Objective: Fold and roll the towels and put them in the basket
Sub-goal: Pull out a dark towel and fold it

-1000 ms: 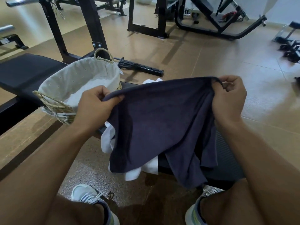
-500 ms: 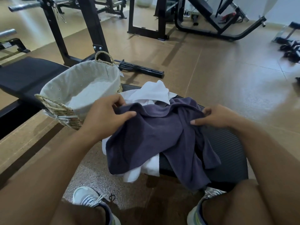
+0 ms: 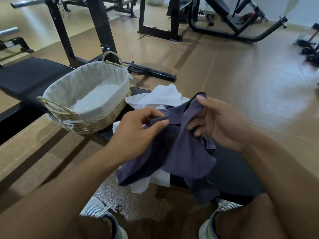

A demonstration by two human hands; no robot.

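Observation:
A dark blue-grey towel (image 3: 183,157) hangs bunched over the black bench pad (image 3: 236,171) in front of me. My left hand (image 3: 138,133) pinches its upper edge between thumb and fingers. My right hand (image 3: 219,121) holds a raised corner of the same towel, its fingers curled round the cloth. White towels (image 3: 164,97) lie crumpled under and behind the dark one. A woven basket (image 3: 103,121) with a pale cloth lining stands on the bench to the left, with no towels in it.
A black weight-bench frame (image 3: 100,31) rises behind the basket, and a black bar (image 3: 151,73) lies on the floor beside it. Gym machines (image 3: 224,19) stand at the back. Tan floor tiles (image 3: 259,83) spread to the right. My shoes (image 3: 101,213) are below the bench.
The dark towel was held spread wide a second ago, then dropped onto the bench. My hands have come close together and now lift its edge and one corner.

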